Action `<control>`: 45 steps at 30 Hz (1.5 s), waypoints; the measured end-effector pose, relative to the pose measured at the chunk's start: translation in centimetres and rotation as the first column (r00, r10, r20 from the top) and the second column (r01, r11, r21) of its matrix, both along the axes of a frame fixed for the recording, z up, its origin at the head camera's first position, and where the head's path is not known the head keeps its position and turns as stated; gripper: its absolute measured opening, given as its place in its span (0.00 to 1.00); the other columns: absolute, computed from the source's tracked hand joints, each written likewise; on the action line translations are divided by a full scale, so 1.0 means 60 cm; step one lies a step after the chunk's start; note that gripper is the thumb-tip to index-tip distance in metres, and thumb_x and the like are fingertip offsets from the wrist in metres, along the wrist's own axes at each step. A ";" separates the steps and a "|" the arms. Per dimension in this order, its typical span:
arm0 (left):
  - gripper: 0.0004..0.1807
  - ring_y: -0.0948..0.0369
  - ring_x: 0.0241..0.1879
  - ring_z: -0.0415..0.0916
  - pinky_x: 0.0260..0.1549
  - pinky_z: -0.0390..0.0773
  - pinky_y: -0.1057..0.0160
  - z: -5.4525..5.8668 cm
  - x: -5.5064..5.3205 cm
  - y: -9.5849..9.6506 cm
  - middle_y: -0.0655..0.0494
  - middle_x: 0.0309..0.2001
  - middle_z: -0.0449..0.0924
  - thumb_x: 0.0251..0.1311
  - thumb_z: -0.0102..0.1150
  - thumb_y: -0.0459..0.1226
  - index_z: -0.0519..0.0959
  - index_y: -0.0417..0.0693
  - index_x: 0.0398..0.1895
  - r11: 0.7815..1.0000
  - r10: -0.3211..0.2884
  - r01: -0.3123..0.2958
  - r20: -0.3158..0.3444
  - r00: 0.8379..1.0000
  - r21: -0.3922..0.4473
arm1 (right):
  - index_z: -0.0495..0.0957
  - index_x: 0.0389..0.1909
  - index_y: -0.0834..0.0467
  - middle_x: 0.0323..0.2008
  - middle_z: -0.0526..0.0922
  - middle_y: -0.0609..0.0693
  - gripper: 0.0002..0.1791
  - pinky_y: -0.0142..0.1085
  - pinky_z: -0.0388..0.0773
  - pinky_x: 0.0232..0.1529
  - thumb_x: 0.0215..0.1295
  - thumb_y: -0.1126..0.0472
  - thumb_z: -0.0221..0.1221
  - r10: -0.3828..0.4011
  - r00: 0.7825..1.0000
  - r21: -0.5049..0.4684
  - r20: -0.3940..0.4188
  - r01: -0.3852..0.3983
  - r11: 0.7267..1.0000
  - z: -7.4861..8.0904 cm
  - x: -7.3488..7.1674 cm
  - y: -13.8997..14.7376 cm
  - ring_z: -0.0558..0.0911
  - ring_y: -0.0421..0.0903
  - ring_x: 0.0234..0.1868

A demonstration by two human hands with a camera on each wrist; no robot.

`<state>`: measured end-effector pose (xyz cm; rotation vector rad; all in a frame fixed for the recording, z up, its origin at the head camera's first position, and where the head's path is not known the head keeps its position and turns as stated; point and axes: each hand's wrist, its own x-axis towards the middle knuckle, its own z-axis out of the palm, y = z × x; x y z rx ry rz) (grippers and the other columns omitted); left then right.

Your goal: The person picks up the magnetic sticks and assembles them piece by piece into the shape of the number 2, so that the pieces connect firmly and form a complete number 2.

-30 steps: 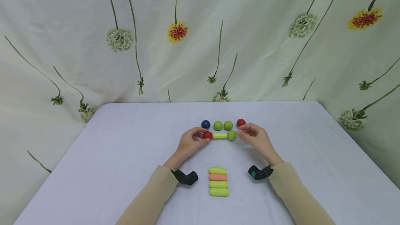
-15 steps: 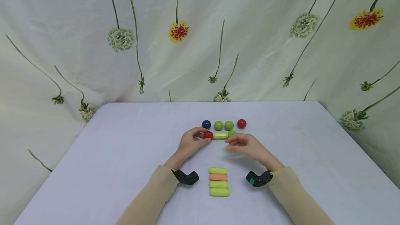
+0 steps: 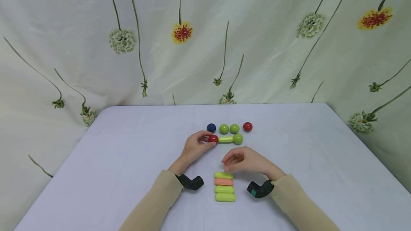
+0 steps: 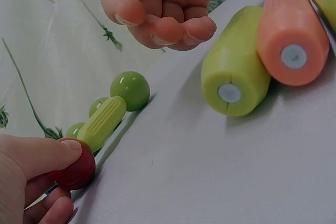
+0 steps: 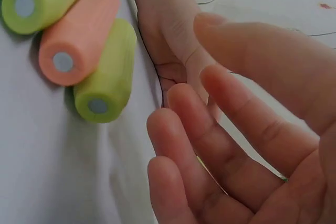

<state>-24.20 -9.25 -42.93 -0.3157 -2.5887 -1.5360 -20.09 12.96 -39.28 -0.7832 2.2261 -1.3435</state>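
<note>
My left hand (image 3: 193, 149) pinches a red ball (image 4: 79, 169) between thumb and fingers. A yellow-green rod (image 4: 103, 123) joins that ball to a green ball (image 4: 130, 91) at its other end, all lying on the table. My right hand (image 3: 245, 159) hovers with relaxed, bent fingers and nothing in them, just beyond the nearest of the loose rods. Those rods lie side by side: a yellow-green rod (image 3: 223, 175), then an orange rod (image 3: 224, 181), then two more yellow-green ones. Pale grey discs show on the rod ends in both wrist views.
Behind the joined piece stand a blue ball (image 3: 211, 127), two green balls (image 3: 229, 128) and a red ball (image 3: 247, 127) in a row. A white cloth covers the table (image 3: 144, 127). A flower-printed curtain (image 3: 205, 63) hangs behind it.
My right hand has left the green ball's side and come left and toward me, over to the loose rods. My left hand keeps its hold on the red ball.
</note>
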 end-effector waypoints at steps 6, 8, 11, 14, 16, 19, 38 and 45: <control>0.18 0.61 0.36 0.74 0.36 0.74 0.64 -0.002 0.000 0.000 0.56 0.37 0.80 0.51 0.68 0.40 0.80 0.48 0.46 1.000 0.003 -0.003 0.005 1.000 -0.002 | 0.81 0.40 0.60 0.34 0.83 0.47 0.12 0.33 0.77 0.39 0.56 0.60 0.65 0.023 1.000 0.030 -0.016 -0.023 0.999 -0.003 0.004 -0.007 0.81 0.43 0.34; 0.18 0.61 0.36 0.74 0.36 0.74 0.64 -0.002 -0.001 0.000 0.56 0.37 0.80 0.51 0.68 0.40 0.80 0.48 0.46 1.000 0.005 -0.005 0.005 1.000 -0.006 | 0.82 0.40 0.60 0.33 0.83 0.46 0.12 0.32 0.77 0.38 0.56 0.60 0.66 0.028 0.999 0.037 -0.019 -0.028 0.999 -0.004 0.004 -0.007 0.81 0.43 0.34; 0.18 0.61 0.36 0.73 0.36 0.74 0.64 -0.002 -0.001 0.000 0.56 0.37 0.80 0.51 0.68 0.40 0.80 0.48 0.46 1.000 0.006 -0.006 0.009 1.000 -0.006 | 0.82 0.40 0.60 0.33 0.83 0.45 0.12 0.32 0.77 0.38 0.55 0.61 0.66 0.029 0.999 0.043 -0.015 -0.029 0.999 -0.008 0.004 -0.008 0.80 0.43 0.33; 0.18 0.61 0.37 0.73 0.36 0.74 0.64 -0.002 -0.001 0.000 0.56 0.37 0.79 0.51 0.69 0.40 0.80 0.48 0.46 1.000 0.006 -0.006 0.009 1.000 -0.007 | 0.82 0.40 0.59 0.31 0.83 0.46 0.12 0.32 0.77 0.37 0.54 0.62 0.67 0.026 1.000 0.046 -0.003 -0.025 0.999 -0.012 0.004 -0.008 0.80 0.43 0.32; 0.18 0.60 0.37 0.73 0.36 0.74 0.64 -0.001 -0.001 0.000 0.56 0.37 0.79 0.51 0.69 0.40 0.80 0.48 0.46 1.000 0.003 -0.003 0.009 1.000 -0.005 | 0.82 0.40 0.59 0.31 0.83 0.46 0.12 0.32 0.76 0.37 0.53 0.62 0.67 0.021 1.000 0.052 0.002 -0.021 0.998 -0.013 0.005 -0.008 0.80 0.43 0.32; 0.18 0.60 0.38 0.74 0.36 0.74 0.64 0.000 0.001 0.000 0.56 0.37 0.80 0.51 0.69 0.40 0.80 0.47 0.46 1.000 0.000 0.000 0.009 1.000 -0.002 | 0.82 0.39 0.59 0.30 0.82 0.45 0.12 0.31 0.76 0.36 0.53 0.62 0.67 0.017 1.000 0.062 0.002 -0.017 0.998 -0.013 0.007 -0.010 0.79 0.43 0.31; 0.18 0.59 0.39 0.74 0.36 0.74 0.64 0.001 0.001 -0.001 0.54 0.38 0.80 0.52 0.68 0.41 0.80 0.47 0.46 1.000 -0.010 0.010 -0.001 1.000 0.000 | 0.82 0.37 0.55 0.30 0.81 0.42 0.08 0.31 0.75 0.34 0.56 0.62 0.65 0.008 0.993 0.136 -0.117 0.008 0.991 -0.006 0.006 -0.002 0.77 0.41 0.29; 0.18 0.59 0.39 0.74 0.37 0.74 0.64 0.000 0.000 -0.001 0.55 0.38 0.80 0.51 0.68 0.41 0.80 0.47 0.46 1.000 -0.009 0.009 -0.001 1.000 -0.003 | 0.82 0.36 0.56 0.30 0.80 0.43 0.08 0.32 0.75 0.34 0.54 0.63 0.65 -0.032 0.988 0.142 -0.153 0.054 0.988 -0.006 0.001 0.005 0.77 0.41 0.31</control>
